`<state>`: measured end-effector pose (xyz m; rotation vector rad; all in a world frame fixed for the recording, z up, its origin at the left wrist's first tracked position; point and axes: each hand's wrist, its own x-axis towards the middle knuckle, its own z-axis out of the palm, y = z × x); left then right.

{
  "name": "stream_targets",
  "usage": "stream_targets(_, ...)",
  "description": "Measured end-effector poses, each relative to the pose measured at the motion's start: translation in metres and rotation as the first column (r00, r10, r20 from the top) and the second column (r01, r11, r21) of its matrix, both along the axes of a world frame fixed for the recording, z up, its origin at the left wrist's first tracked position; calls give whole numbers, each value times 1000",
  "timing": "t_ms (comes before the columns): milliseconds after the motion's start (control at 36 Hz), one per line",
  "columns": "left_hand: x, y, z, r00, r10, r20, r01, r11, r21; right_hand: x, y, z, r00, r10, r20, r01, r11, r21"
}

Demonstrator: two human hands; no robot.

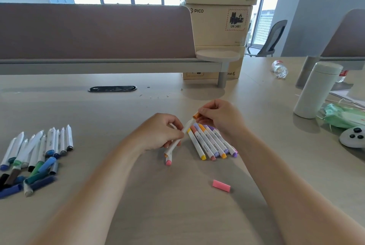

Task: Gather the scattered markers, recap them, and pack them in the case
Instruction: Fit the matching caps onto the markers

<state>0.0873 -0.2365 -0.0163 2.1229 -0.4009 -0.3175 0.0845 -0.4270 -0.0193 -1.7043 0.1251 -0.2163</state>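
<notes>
Recapping step: left hand (162, 132) grips a white marker (178, 139) above the desk (118, 110); right hand (217, 115) pinches its orange cap (196, 115) at the tip. Next, likely: press home, add to capped row (212, 142). No case visible.

The pale beige worktop (138, 195) looks like a smooth, matt wood-grain laminate, and the brownish desk divider (94, 31) behind it has a dull, cloth-like face above a grey metal-looking rail. The white-barrelled markers with coloured ends (209, 143) and the loose pink cap (221, 185) look like smooth plastic with a faint sheen, as does the white game controller (352, 137). The stacked tan boxes (217, 25) are matt cardboard, the tall off-white flask (314, 88) has a smooth satin finish, and the crumpled bottle (279, 69) is clear glossy plastic.
</notes>
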Motion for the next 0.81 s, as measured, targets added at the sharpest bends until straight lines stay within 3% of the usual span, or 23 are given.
stream_targets(194, 0, -1, -2, 1000, -4, 25, 4, 1000, 15, 1, 1, -3, 999, 32, 4, -32, 999, -19)
stream_targets(528, -4, -7, -1, 991, 57, 119, -44, 993, -106, 2, 8, -4, 995, 88, 48, -90, 995, 33)
stream_targets(806, -7, -14, -2, 992, 89, 91, -75, 987, -142, 6, 17, -8, 991, 98, 88, -87, 989, -121)
